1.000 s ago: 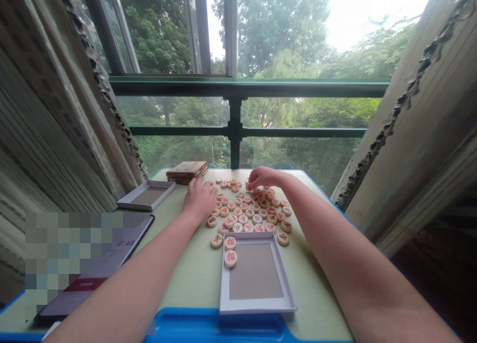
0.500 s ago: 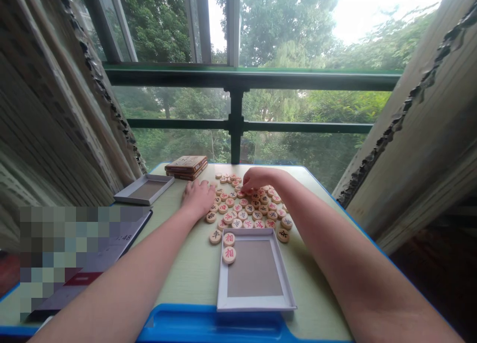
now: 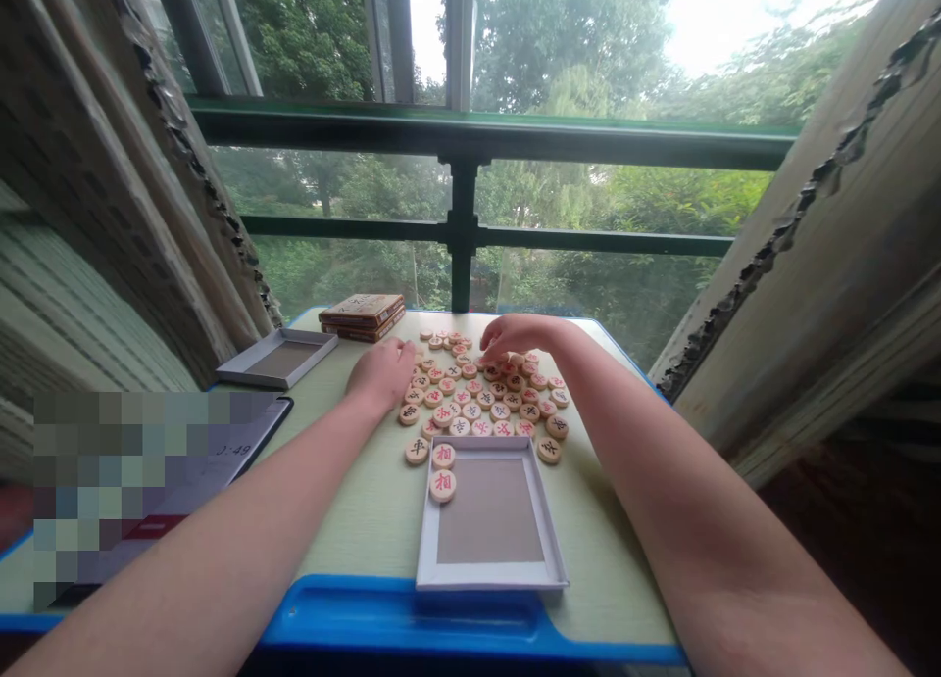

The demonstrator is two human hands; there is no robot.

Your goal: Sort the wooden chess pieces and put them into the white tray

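Note:
Round wooden Chinese chess pieces [image 3: 471, 411] with red and black characters lie loosely spread over the middle of the table. At the left edge of the spread, my left hand [image 3: 382, 371] rests low with its fingers loosely bent and no piece seen in it. My right hand [image 3: 517, 335] hovers over the far part of the spread, fingers apart and pointing down at the pieces; its palm side is hidden. Nearer to me lies a shallow white box tray [image 3: 555, 559]. Two red-marked pieces [image 3: 442, 485] sit at its left edge, by the far corner.
Two stacked brown boxes [image 3: 362, 311] stand at the back left. A second shallow tray [image 3: 277, 358] lies in front of them. A tablet-like screen [image 3: 242, 461], partly blurred out, is by my left arm. A blue rim [image 3: 412, 618] edges the table [image 3: 353, 520].
The view has tilted slightly, so the table appears a little higher. My right hand's fingers have lifted and parted slightly. My left hand's fingers have drawn closer together. The two pieces on the tray stay put.

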